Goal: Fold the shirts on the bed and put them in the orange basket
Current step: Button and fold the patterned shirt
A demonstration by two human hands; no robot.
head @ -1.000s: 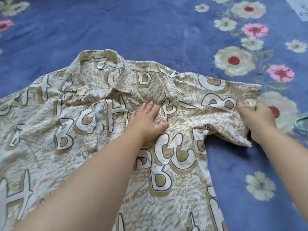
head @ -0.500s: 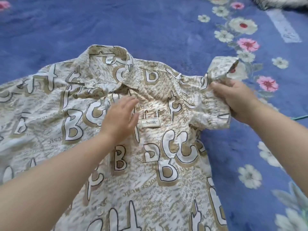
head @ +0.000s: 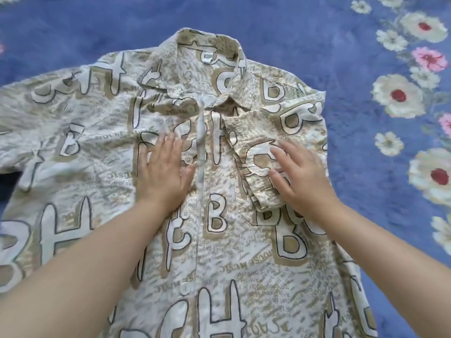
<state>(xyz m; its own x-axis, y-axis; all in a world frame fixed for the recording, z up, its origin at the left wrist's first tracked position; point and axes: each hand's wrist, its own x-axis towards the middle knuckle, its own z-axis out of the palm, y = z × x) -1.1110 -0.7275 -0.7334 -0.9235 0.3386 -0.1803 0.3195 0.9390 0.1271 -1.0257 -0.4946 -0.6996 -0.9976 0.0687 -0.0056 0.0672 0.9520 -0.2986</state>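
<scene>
A cream and tan short-sleeved shirt [head: 219, 259] printed with large letters lies front up on the bed, collar at the far side. Its right sleeve [head: 258, 152] is folded inward over the chest. My left hand [head: 162, 174] lies flat on the chest just left of the button placket, fingers straight. My right hand [head: 300, 176] presses flat on the folded sleeve with fingers spread. The left sleeve [head: 29, 132] is spread out to the left. No orange basket is in view.
The bed is covered by a blue blanket [head: 280, 25] with a band of white and pink flowers [head: 400, 96] down the right side. A dark gap [head: 7, 184] shows at the left edge under the spread sleeve.
My right hand carried the right sleeve inward and laid it on the chest, then flattened onto it. My left hand slid left across the placket and now lies flat.
</scene>
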